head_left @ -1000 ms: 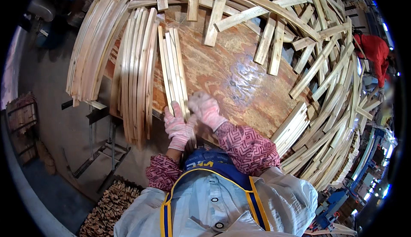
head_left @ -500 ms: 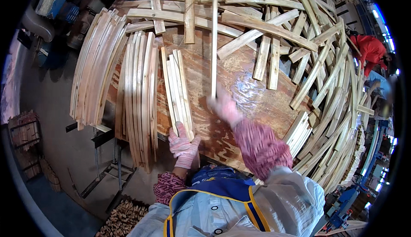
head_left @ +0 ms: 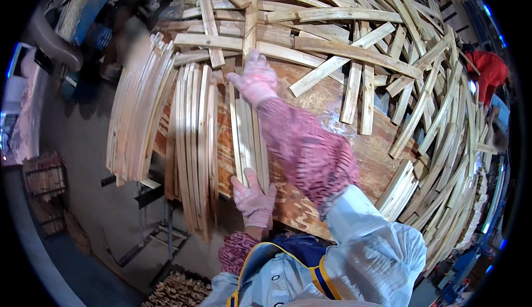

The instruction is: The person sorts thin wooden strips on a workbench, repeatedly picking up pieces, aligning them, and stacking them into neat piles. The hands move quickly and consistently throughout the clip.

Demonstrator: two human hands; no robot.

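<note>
"Start at the left: what's there?"

"A tall stack of wooden slats (head_left: 138,116), then a second slat stack (head_left: 191,146) just beside it, both running past the near edge of the board."

"And next?"

"The small slat bundle (head_left: 245,135), lying lengthwise on the plywood board (head_left: 293,207), right of those stacks. The left hand (head_left: 255,199), in a pink-and-white glove, clasps its near end, thumb along the right side, fingers over the top."

"What has just changed?"

"The right hand (head_left: 257,77). Half a second ago it was over mid-board with a slat standing up from it; that upright slat no longer shows, and the hand has reached to the bundle's far end. It covers the near tip of a long knotted slat (head_left: 251,30). Whether it grips that, I can't tell."

"Meaning?"

"The bundle looks steadied by the left hand, I'd judge, leaving the right free to handle single slats."

"Any brand or writing?"

"None I can read: the blue apron (head_left: 302,249) is folded, and the slats look unmarked."

"Further right?"

"A crisscrossed slat heap (head_left: 357,55), a short slat stack (head_left: 394,190), and a co-worker in red (head_left: 487,71) bending beyond."
</note>
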